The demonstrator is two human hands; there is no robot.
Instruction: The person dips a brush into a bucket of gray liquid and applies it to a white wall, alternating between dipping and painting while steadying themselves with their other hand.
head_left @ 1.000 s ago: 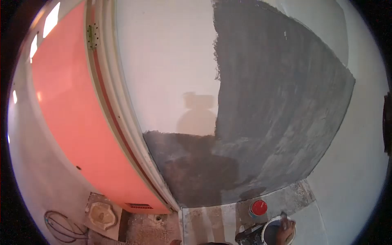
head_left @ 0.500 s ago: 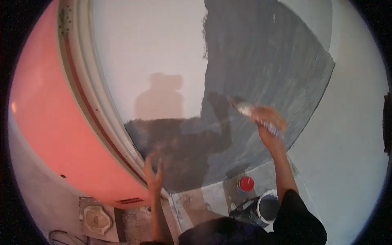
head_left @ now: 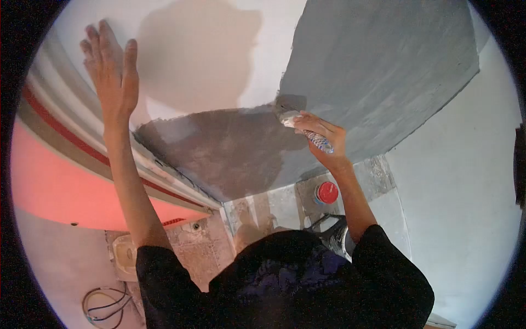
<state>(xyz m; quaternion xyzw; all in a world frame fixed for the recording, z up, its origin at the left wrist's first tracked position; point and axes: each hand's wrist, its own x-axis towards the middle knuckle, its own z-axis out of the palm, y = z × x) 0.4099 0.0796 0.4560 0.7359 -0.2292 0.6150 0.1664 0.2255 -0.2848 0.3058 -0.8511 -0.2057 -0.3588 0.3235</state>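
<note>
My right hand (head_left: 327,134) is wrapped round the patterned handle of a paintbrush (head_left: 290,117). The brush's bristles are against the wall at the inner corner where the grey paint (head_left: 378,71) meets the white part (head_left: 268,33). My left hand (head_left: 112,79) is raised at the upper left, fingers spread, palm toward the white wall beside the door frame; it holds nothing. Whether its palm touches the wall is hard to tell. Shadows of my head and arms fall on the wall.
On the floor below the wall stand a red-lidded container (head_left: 327,192) and a bucket (head_left: 347,244), partly hidden by my shirt. A pink door (head_left: 66,181) with its frame is at left. A basin (head_left: 125,254) and a coiled hose (head_left: 107,308) lie lower left.
My left hand has risen from low by the door frame to the upper white wall. The brush in my right hand has moved left to the paint edge. The view has shifted.
</note>
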